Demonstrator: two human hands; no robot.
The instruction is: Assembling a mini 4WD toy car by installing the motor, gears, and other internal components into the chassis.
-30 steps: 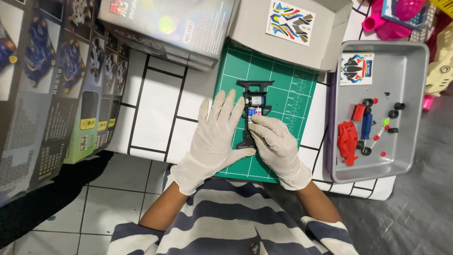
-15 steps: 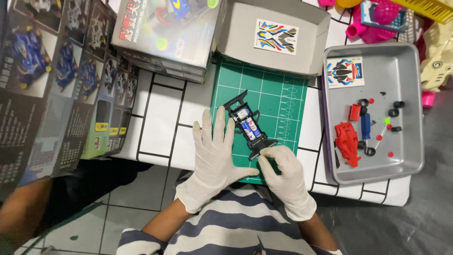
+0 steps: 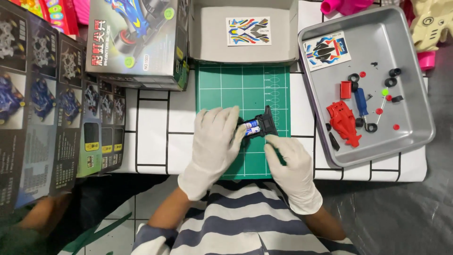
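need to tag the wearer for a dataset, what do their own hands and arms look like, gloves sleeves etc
Both hands wear thin, whitish, slightly wrinkled disposable gloves that end just past the wrists: the left hand and the right hand. The forearms are bare between glove cuffs and sleeves. The sleeves belong to a short-sleeved top with broad navy and white horizontal stripes. No watch, rings or markings show.

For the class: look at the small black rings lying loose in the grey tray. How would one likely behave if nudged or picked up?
The small black rings look round and thin, so stood on edge one would probably roll; lying flat, it should just slide on the smooth grey tray. They seem tiny and light beside the red car body, so likely fiddly for the gloved right hand.
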